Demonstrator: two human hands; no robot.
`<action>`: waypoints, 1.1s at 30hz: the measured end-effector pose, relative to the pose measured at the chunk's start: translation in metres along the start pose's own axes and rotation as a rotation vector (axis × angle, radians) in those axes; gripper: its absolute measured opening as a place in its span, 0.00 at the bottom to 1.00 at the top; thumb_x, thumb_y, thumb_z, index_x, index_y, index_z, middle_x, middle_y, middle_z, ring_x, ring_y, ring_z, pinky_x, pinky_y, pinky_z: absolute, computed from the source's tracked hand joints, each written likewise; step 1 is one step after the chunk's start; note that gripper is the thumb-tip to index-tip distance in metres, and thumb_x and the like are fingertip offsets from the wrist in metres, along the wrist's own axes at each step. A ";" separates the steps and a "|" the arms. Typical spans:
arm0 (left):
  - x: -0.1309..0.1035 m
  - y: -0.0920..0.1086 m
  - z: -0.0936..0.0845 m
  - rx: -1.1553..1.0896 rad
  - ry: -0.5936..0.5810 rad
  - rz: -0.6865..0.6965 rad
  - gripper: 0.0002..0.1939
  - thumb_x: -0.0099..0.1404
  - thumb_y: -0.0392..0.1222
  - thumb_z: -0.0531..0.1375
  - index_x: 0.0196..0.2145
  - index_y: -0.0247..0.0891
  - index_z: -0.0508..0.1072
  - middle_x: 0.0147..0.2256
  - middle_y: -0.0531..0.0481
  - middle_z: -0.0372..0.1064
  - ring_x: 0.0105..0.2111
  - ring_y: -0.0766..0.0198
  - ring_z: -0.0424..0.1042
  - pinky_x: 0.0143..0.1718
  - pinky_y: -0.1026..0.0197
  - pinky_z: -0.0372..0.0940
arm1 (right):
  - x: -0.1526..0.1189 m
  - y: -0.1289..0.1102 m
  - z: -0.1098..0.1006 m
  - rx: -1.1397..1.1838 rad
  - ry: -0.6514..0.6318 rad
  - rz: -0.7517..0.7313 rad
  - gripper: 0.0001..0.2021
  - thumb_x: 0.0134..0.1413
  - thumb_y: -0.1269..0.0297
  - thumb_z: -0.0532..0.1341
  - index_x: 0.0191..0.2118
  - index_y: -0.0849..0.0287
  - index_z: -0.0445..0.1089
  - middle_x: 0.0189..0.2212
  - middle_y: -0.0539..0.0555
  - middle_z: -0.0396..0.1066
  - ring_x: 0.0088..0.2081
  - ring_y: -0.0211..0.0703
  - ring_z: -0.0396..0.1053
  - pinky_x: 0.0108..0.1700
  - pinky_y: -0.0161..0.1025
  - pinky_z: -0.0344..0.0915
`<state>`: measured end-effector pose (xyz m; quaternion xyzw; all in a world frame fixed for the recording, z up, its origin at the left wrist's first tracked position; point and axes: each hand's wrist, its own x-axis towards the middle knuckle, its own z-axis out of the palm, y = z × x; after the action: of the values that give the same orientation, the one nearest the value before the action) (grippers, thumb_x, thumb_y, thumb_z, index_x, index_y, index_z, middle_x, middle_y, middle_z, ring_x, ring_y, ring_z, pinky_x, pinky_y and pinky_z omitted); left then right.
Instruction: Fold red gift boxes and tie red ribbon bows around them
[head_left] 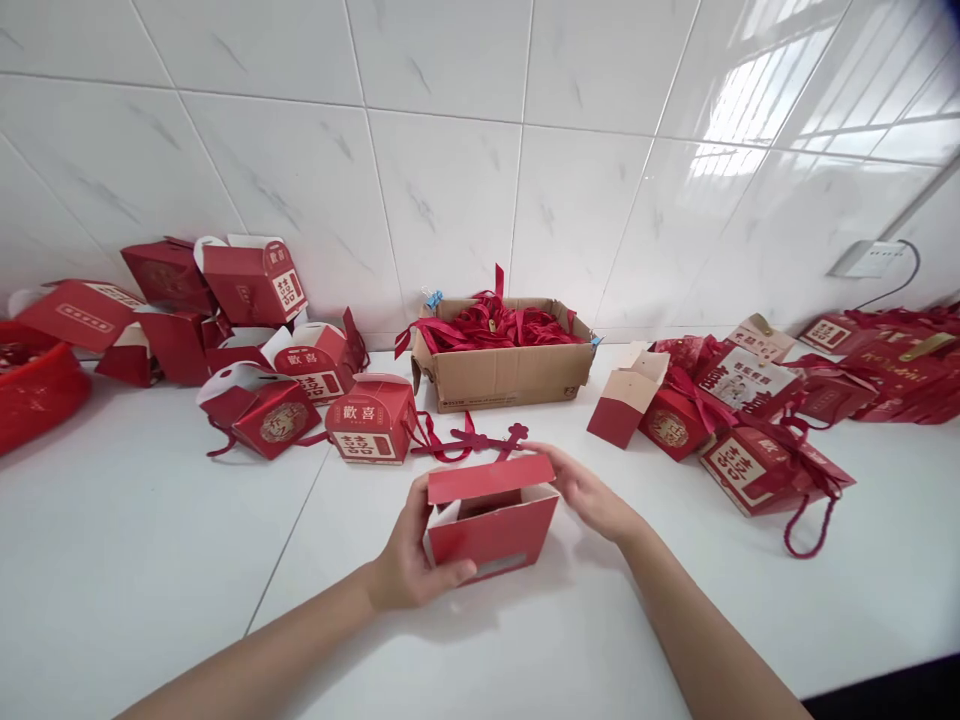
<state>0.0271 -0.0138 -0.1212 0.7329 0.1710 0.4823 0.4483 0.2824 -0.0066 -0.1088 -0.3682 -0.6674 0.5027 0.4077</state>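
At the white counter, before an open cardboard carton, was one red box, top ajar, left hand pinching its left end, right hand loosely spread by its right corner, white flap best eased inward under light, crease-sparing pressure.
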 end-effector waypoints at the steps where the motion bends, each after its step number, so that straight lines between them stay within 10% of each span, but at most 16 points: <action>1: -0.001 -0.002 0.002 -0.028 -0.010 0.023 0.33 0.59 0.43 0.62 0.58 0.46 0.52 0.48 0.39 0.65 0.41 0.50 0.72 0.38 0.49 0.70 | 0.006 0.001 -0.001 -0.056 0.154 0.039 0.29 0.57 0.40 0.51 0.56 0.54 0.63 0.51 0.59 0.70 0.55 0.49 0.66 0.53 0.48 0.63; 5: -0.006 -0.007 0.008 -0.040 -0.038 0.180 0.31 0.57 0.41 0.60 0.57 0.44 0.55 0.46 0.39 0.61 0.44 0.48 0.69 0.41 0.47 0.68 | 0.045 0.006 -0.006 -0.397 0.458 0.181 0.15 0.55 0.54 0.56 0.39 0.59 0.72 0.38 0.57 0.76 0.35 0.46 0.73 0.38 0.43 0.69; 13: -0.012 -0.008 0.009 -0.084 -0.114 0.192 0.31 0.59 0.45 0.58 0.58 0.44 0.54 0.43 0.40 0.58 0.41 0.50 0.68 0.37 0.50 0.69 | 0.107 0.019 -0.014 -0.661 0.209 0.207 0.08 0.42 0.73 0.63 0.27 0.53 0.78 0.27 0.53 0.77 0.28 0.45 0.71 0.34 0.41 0.66; 25: -0.012 -0.014 0.007 -0.098 -0.121 0.175 0.34 0.58 0.47 0.60 0.59 0.46 0.53 0.40 0.41 0.60 0.38 0.51 0.68 0.36 0.48 0.68 | 0.111 0.034 -0.009 -0.754 0.150 0.195 0.08 0.43 0.74 0.61 0.24 0.54 0.76 0.28 0.53 0.76 0.29 0.45 0.70 0.33 0.39 0.63; 33: -0.004 0.002 -0.004 -0.028 -0.095 0.022 0.22 0.61 0.38 0.56 0.53 0.42 0.58 0.43 0.41 0.62 0.39 0.55 0.67 0.39 0.52 0.67 | 0.077 -0.008 -0.016 -0.494 0.274 0.114 0.09 0.55 0.59 0.57 0.34 0.58 0.71 0.32 0.53 0.74 0.32 0.41 0.70 0.35 0.38 0.67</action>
<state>0.0214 -0.0153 -0.1210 0.7506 0.1346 0.4544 0.4605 0.2656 0.0668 -0.0848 -0.5579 -0.6866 0.2923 0.3631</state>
